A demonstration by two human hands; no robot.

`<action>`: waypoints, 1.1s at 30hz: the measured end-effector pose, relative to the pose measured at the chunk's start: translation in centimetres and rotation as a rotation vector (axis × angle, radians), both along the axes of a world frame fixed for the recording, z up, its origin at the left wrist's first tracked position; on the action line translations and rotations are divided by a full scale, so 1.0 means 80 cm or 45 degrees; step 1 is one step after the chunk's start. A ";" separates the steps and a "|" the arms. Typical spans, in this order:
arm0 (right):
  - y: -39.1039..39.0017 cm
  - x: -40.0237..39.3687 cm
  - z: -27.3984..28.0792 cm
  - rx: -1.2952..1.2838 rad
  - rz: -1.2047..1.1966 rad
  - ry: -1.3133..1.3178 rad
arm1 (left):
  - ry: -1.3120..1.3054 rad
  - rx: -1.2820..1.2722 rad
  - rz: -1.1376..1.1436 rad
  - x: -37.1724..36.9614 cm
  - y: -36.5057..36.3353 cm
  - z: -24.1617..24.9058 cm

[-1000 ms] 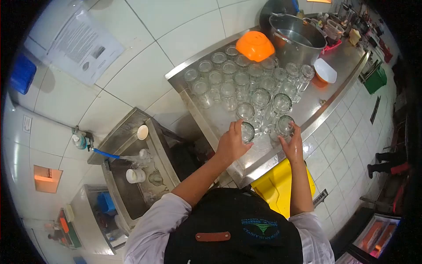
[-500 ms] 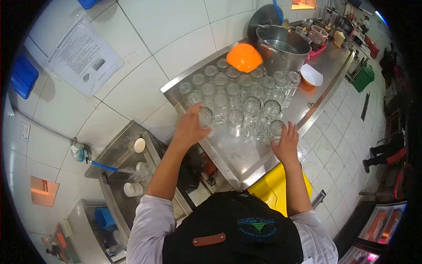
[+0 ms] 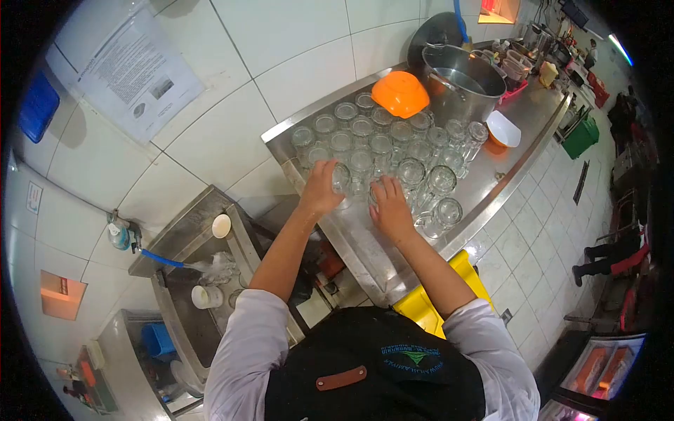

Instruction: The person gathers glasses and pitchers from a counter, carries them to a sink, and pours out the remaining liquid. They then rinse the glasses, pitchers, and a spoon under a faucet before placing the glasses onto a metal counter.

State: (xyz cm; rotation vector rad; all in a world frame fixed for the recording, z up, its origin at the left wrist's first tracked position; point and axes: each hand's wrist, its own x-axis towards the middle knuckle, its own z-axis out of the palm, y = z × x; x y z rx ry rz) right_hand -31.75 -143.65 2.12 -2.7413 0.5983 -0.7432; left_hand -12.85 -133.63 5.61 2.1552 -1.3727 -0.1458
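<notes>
Several clear glass mugs (image 3: 411,170) stand upside down, packed close together on a steel counter (image 3: 379,252). My left hand (image 3: 323,191) curls around the side of a mug (image 3: 342,178) at the near left corner of the group. Just right of it, my right hand (image 3: 393,210) has its fingers bent over another front mug, which they mostly cover. A mug (image 3: 447,211) stands at the near right end, apart from both hands.
Behind the mugs are an orange bowl (image 3: 400,94) and a large steel pot (image 3: 463,81). A white dish (image 3: 503,130) lies to the right. At left is a sink (image 3: 179,295) with a white cup (image 3: 206,297). Below the counter edge sits a yellow bin (image 3: 421,312).
My right hand has moved left, from the mug at the right end to a front mug beside my left hand. My left hand remains at the left corner mug.
</notes>
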 end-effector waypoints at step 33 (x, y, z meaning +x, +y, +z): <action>-0.097 -0.005 0.032 0.140 0.209 0.414 | -0.411 0.072 -0.216 -0.101 0.028 -0.005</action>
